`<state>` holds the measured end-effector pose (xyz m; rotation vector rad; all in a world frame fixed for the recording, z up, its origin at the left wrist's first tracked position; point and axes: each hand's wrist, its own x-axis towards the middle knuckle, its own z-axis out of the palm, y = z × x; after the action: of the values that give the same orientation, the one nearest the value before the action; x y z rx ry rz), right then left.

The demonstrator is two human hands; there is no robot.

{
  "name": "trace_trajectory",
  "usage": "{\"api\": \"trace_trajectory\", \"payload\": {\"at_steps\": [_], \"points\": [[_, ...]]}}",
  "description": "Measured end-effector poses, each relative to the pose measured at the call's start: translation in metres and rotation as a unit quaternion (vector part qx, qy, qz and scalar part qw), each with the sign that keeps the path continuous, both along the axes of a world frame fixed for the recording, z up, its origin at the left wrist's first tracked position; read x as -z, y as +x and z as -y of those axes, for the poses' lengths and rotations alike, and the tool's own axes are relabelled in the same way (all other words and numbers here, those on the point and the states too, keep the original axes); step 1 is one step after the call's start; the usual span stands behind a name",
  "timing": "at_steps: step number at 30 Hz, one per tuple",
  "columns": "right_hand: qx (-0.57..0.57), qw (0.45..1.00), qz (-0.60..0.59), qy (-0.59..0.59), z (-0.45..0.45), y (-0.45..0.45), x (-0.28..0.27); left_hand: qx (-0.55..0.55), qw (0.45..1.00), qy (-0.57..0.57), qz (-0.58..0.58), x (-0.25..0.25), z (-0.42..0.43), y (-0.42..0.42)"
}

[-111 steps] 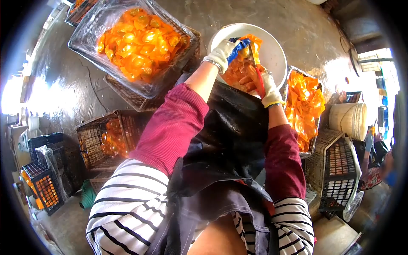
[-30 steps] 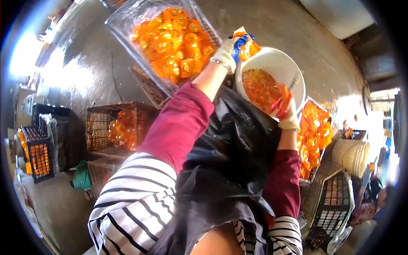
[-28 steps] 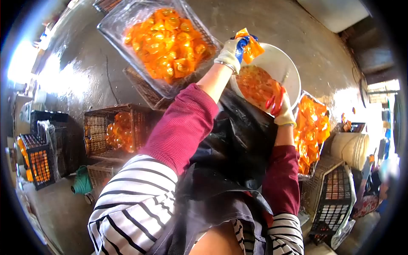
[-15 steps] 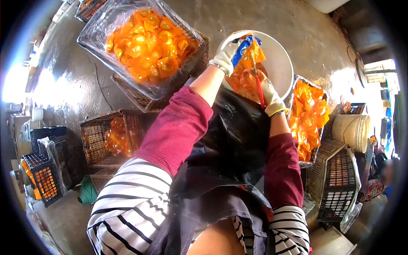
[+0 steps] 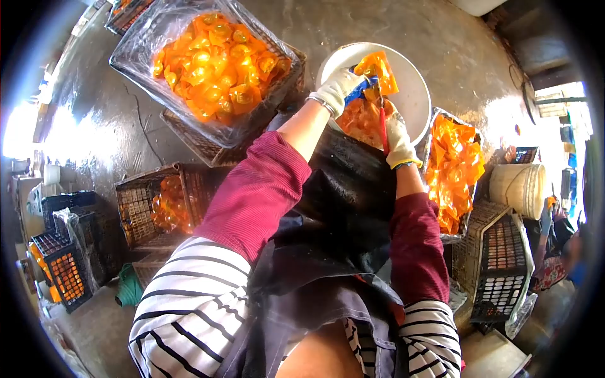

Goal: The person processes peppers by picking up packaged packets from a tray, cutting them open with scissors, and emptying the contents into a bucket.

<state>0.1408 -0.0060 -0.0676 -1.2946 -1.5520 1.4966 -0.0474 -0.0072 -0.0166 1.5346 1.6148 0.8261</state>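
Note:
My left hand (image 5: 341, 90), in a whitish glove with blue fingers, is closed on an orange piece (image 5: 380, 65) that looks like a flat, glossy, translucent square. It is above a white bucket (image 5: 416, 94). My right hand (image 5: 399, 137), in a similar pale glove with a yellow cuff, grips a slim red-handled tool (image 5: 383, 126), apparently scissors. Its tip points up at the underside of the held piece; whether it touches is unclear. Inside the bucket lie paler orange pieces (image 5: 362, 123), partly hidden by both hands.
Left of the bucket, a plastic-lined crate (image 5: 135, 63) holds glossy orange pieces (image 5: 217, 66) with round bulges. Another crate of orange sheets (image 5: 452, 170) stands close on the right. Further crates (image 5: 142, 211) and a cream bucket (image 5: 518, 189) flank me. A black apron (image 5: 340, 195) covers my lap.
My left hand has turned and dropped slightly. The orange piece, which hung down over the tool, now sticks up and to the right. My right hand stays near the same spot.

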Motion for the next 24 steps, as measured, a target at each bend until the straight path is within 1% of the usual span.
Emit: {"api": "trace_trajectory", "payload": {"at_steps": [2, 3, 4, 5, 7, 8, 9, 11, 12, 14, 15, 16, 18, 19, 20, 21, 22, 23, 24], "points": [[0.023, 0.999, -0.035, -0.035, 0.005, 0.000, -0.010, -0.050, 0.983, -0.079, 0.160, -0.006, 0.001, 0.003], [0.023, 0.999, -0.017, -0.017, 0.002, 0.002, -0.004, -0.076, 0.961, -0.117, 0.238, -0.018, 0.005, 0.005], [0.022, 1.000, 0.001, 0.001, -0.001, 0.004, 0.003, -0.078, 0.960, -0.132, 0.236, -0.032, 0.012, 0.006], [0.010, 0.997, 0.056, 0.054, -0.012, 0.008, 0.026, -0.061, 0.964, -0.137, 0.218, -0.022, 0.006, 0.005], [0.024, 0.999, 0.025, 0.024, -0.011, 0.005, 0.021, -0.024, 0.971, -0.149, 0.184, 0.006, -0.010, 0.002], [0.051, 0.995, -0.060, -0.060, 0.005, -0.005, -0.017, -0.022, 0.981, -0.142, 0.128, -0.010, -0.002, 0.002], [0.079, 0.976, -0.145, -0.144, 0.015, -0.010, -0.039, -0.037, 0.979, -0.138, 0.145, -0.006, -0.003, 0.003], [0.050, 0.983, -0.110, -0.136, 0.015, -0.005, -0.041, -0.067, 0.973, -0.129, 0.180, 0.014, -0.013, 0.001], [0.043, 0.984, -0.107, -0.133, 0.013, -0.004, -0.039, -0.072, 0.983, -0.102, 0.133, 0.018, -0.017, 0.001], [0.038, 0.984, -0.115, -0.132, 0.009, -0.003, -0.033, -0.079, 0.984, -0.107, 0.118, 0.026, -0.022, 0.000], [0.033, 0.989, -0.092, -0.112, 0.009, -0.003, -0.032, -0.082, 0.984, -0.109, 0.111, 0.019, -0.019, 0.000], [0.029, 0.993, -0.068, -0.092, 0.010, -0.004, -0.034, -0.092, 0.973, -0.112, 0.179, 0.004, -0.012, 0.002], [0.003, 0.999, 0.050, -0.008, 0.012, -0.004, -0.040, -0.112, 0.936, -0.116, 0.314, -0.018, 0.003, 0.006], [0.001, 0.995, 0.084, 0.052, 0.008, -0.003, -0.031, -0.047, 0.974, -0.111, 0.189, -0.014, -0.001, 0.004], [-0.001, 0.987, 0.118, 0.112, 0.001, -0.002, -0.015, 0.019, 0.992, -0.104, 0.061, -0.007, -0.008, 0.001], [-0.002, 0.974, 0.152, 0.171, 0.000, -0.004, -0.017, 0.086, 0.989, -0.095, -0.067, -0.007, -0.011, 0.000], [0.007, 0.992, 0.102, 0.077, 0.001, -0.002, -0.020, -0.002, 0.986, -0.136, 0.097, -0.003, -0.006, 0.006], [0.017, 0.998, 0.051, -0.018, 0.002, 0.002, -0.025, -0.023, 0.993, -0.108, 0.052, -0.002, -0.006, 0.008], [0.027, 0.993, 0.000, -0.113, 0.006, 0.002, -0.038, -0.044, 0.996, -0.079, 0.006, -0.006, -0.006, 0.009]]}}
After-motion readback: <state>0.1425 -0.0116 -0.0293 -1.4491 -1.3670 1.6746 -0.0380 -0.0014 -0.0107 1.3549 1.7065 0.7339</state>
